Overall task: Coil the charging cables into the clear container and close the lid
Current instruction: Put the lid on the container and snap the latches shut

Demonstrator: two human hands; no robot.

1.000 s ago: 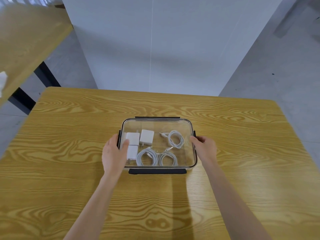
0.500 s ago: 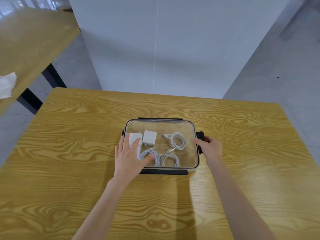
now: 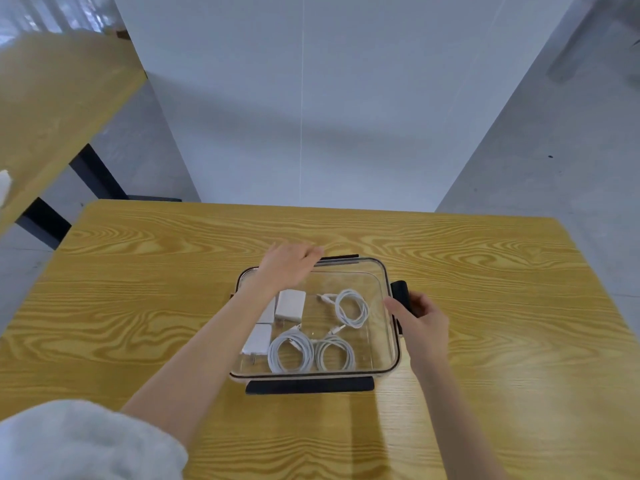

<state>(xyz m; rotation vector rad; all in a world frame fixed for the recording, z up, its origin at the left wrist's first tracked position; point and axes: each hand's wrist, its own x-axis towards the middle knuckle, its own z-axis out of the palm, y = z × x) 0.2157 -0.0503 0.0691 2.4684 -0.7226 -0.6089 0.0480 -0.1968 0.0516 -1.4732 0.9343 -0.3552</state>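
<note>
A clear container (image 3: 389,341) with its lid on sits on a wooden table (image 3: 138,289). Inside lie three coiled white cables (image 3: 351,308) and white chargers (image 3: 291,304). The left hand (image 3: 289,266) reaches over the container's far edge; the right hand (image 3: 420,318) grips the black clasp (image 3: 401,292) on its right side.
</note>
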